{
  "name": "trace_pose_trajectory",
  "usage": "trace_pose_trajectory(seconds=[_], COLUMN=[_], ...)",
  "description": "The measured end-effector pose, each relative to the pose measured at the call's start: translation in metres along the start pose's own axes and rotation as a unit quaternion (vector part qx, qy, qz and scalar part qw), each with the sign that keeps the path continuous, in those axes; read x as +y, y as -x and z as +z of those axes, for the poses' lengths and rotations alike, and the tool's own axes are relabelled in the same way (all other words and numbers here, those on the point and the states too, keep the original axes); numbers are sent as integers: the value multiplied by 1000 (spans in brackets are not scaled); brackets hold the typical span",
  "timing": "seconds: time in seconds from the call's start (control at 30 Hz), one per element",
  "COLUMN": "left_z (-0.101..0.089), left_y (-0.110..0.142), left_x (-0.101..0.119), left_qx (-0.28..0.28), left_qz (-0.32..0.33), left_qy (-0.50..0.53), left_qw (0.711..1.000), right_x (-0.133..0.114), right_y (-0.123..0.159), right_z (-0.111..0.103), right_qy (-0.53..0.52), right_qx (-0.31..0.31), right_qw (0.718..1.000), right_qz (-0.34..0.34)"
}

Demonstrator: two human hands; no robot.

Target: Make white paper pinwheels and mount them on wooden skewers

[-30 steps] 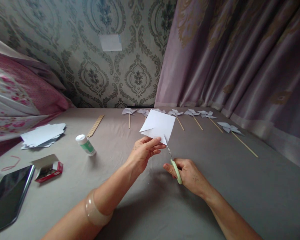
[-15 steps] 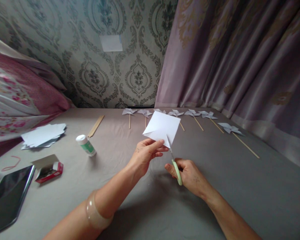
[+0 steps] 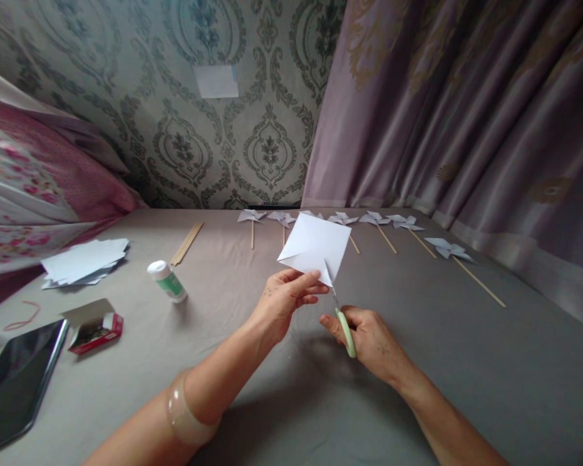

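My left hand (image 3: 291, 294) pinches the lower edge of a white square of paper (image 3: 315, 239), thumb on top and fingers below. The paper is held up off the table with one corner towards me, and slits run in from its left and near corners. In my right hand (image 3: 364, 336) is a pair of scissors (image 3: 346, 333) with pale green handles, my fingers closed round them. The metal blades meet the paper's near corner, where a slit shows; part of the blades is hidden.
Several paper pinwheels on sticks (image 3: 447, 249) lie along the back. Farther left are loose wooden sticks (image 3: 187, 244), a glue stick (image 3: 168, 281), stacked paper (image 3: 85, 261), a small red box (image 3: 96, 333) and a black tablet (image 3: 22, 382). A curtain (image 3: 393, 129) hangs at the right.
The scissors have shifted very slightly at the paper's near corner, and less of the blade shows over the paper. My left hand and the paper stay almost still.
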State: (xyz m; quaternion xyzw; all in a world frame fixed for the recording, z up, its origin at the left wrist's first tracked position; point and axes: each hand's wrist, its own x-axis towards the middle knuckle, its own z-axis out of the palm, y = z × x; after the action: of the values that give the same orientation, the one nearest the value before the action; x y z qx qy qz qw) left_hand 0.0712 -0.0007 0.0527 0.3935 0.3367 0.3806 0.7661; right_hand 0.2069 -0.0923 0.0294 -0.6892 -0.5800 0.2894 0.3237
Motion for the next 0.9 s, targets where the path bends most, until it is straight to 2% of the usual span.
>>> trace_pose_trajectory(seconds=[0.47,0.9], left_z=[0,1], left_y=[1,1], left_x=[-1,-2], left_qx=[-20,-9], left_qz=[5,2], left_qy=[-4,-3], left_qw=[1000,1000], right_x=[-1,1], right_y=[0,-1], right_z=[1,2], right_qy=[3,2], right_qx=[-1,0], right_qw=[1000,1000], right_qz=[4,7])
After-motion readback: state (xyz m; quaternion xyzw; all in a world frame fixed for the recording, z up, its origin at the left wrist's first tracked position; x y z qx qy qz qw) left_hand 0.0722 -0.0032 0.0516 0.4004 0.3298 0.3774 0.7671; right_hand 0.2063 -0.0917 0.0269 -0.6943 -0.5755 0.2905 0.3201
